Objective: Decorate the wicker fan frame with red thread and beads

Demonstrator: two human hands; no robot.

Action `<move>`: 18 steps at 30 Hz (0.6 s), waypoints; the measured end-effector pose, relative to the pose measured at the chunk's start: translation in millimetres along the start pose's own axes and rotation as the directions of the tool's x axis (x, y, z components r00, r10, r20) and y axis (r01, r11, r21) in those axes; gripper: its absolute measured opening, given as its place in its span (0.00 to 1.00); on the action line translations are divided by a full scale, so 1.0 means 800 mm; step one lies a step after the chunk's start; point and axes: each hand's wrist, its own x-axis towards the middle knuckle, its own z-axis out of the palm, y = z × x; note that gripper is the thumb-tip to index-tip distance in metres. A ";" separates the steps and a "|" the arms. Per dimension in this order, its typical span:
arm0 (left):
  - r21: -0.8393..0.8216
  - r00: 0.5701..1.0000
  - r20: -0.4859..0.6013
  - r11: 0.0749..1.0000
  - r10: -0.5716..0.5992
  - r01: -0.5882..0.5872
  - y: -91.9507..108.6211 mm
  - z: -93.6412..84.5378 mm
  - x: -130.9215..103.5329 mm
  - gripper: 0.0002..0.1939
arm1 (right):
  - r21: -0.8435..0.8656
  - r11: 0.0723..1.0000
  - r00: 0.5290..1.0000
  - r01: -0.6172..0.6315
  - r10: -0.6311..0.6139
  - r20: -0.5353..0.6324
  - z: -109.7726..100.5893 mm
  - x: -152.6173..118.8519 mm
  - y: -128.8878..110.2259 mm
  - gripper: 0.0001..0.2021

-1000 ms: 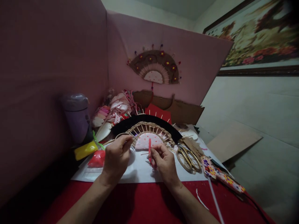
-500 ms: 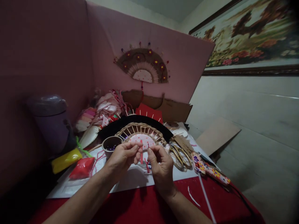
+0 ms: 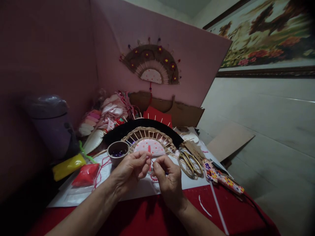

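So the left hand point(image 3: 133, 165) is pinched tight, contents too tiny to tell; right hand's point(image 3: 168, 180) grip is closed on red cord point(image 3: 152, 160) above white paper point(image 3: 133, 192); bowl point(image 3: 116, 162) just beside, presumably for easy reach.

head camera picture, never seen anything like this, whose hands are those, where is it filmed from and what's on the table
There is no machine here: a person works with a bare left hand and right hand. The camera is worn on that person's head, looking forward and down.

The right hand's fingers seem to pinch a thin reddish strand; what the left holds, if anything, is too small to tell.

A white sheet lies on red cloth. On it are a black-edged fan, a bowl of dark purple bits, gold-handled scissors and a red packet.
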 end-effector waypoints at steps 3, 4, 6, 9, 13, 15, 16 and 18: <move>-0.029 1.000 -0.015 0.999 -0.012 0.012 0.000 0.000 0.000 0.06 | -0.010 1.000 1.000 0.005 -0.005 0.001 0.001 0.000 -0.002 0.11; -0.033 1.000 -0.013 0.999 -0.016 0.016 0.000 0.000 0.000 0.06 | -0.013 1.000 1.000 0.008 -0.008 0.002 0.001 0.001 -0.002 0.11; -0.031 1.000 0.005 0.999 -0.016 0.016 -0.001 0.000 0.001 0.06 | -0.012 1.000 1.000 0.012 -0.012 0.006 0.001 0.001 -0.002 0.11; -0.007 1.000 0.031 1.000 0.005 -0.004 -0.001 -0.001 0.002 0.06 | 0.003 1.000 1.000 0.005 -0.005 0.007 0.000 0.000 0.001 0.10; 0.025 1.000 0.021 1.000 0.017 -0.018 -0.002 -0.002 0.002 0.06 | 0.024 1.000 1.000 0.001 -0.001 -0.002 0.001 -0.002 0.002 0.11; 0.049 1.000 0.015 0.998 0.024 -0.025 -0.002 -0.002 0.001 0.07 | 0.039 0.999 1.000 0.026 -0.025 -0.007 0.002 0.001 -0.003 0.10; 0.059 0.999 0.009 0.998 0.032 -0.033 -0.002 -0.001 0.001 0.07 | 0.052 0.998 0.999 0.042 -0.042 -0.011 0.003 0.003 -0.007 0.10; 0.074 0.999 -0.004 0.996 0.044 -0.043 -0.002 0.001 0.000 0.07 | 0.091 0.992 0.996 0.088 -0.087 -0.013 0.002 0.006 -0.012 0.08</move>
